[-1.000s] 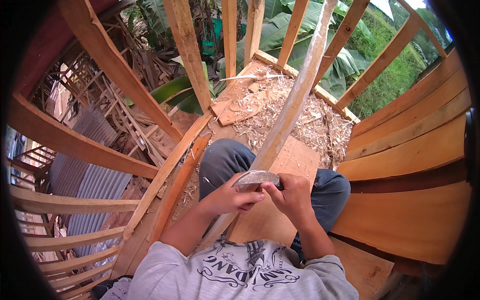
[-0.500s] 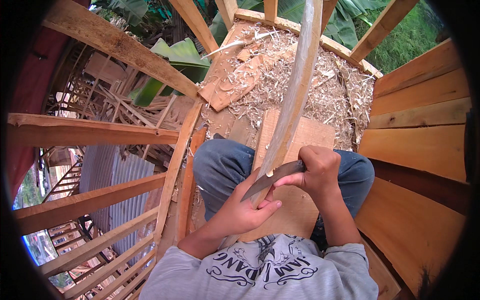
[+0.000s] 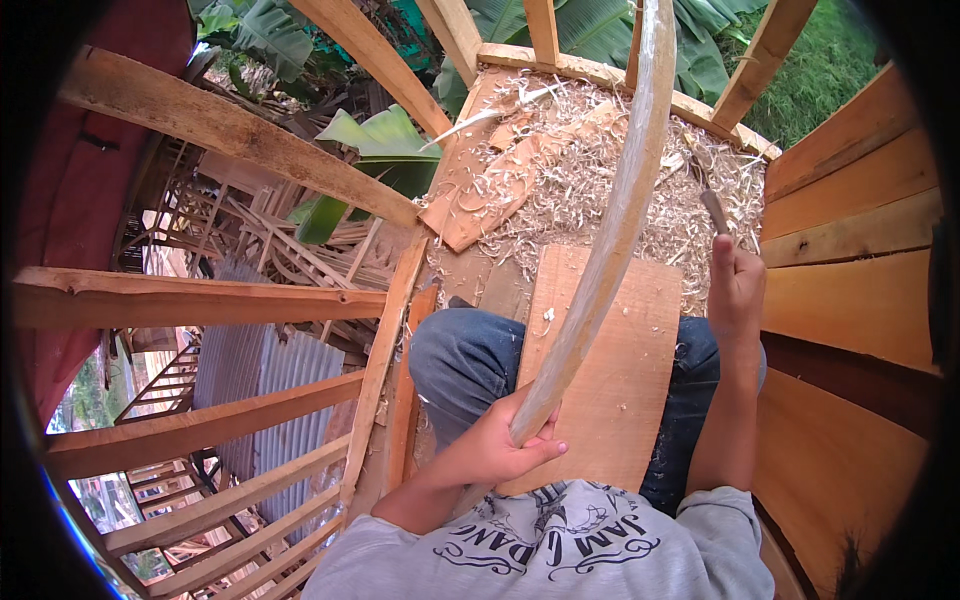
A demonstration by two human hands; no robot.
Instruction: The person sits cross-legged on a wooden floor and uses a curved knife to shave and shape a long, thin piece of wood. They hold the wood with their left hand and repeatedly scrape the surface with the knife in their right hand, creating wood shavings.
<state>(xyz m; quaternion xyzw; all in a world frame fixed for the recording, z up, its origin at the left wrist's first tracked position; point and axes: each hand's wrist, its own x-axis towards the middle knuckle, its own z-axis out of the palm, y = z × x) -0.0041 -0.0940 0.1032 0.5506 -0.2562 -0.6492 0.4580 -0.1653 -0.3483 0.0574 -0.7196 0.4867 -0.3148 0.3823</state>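
Note:
A long, pale, slightly curved wooden pole (image 3: 610, 220) slants up from my lap to the top of the view. My left hand (image 3: 505, 440) is wrapped round its lower end, the thumb stretched out beside it. Out to the right, apart from the pole, my right hand (image 3: 736, 285) is closed on a knife (image 3: 713, 208) that points away from me. Its far part is hard to make out against the shavings. Beneath the pole a flat wooden board (image 3: 610, 400) lies between my knees.
Curled wood shavings (image 3: 580, 190) cover the platform ahead, with a loose plank (image 3: 490, 190) among them. Slatted rails (image 3: 200, 298) stand on the left and a plank wall (image 3: 850, 280) on the right. Beyond the left rails are corrugated sheets (image 3: 300, 390) and stacked scrap wood.
My right hand has moved the knife off the pole, out to the right and away from me. My left hand still grips the pole's lower end. The whole view has shifted slightly.

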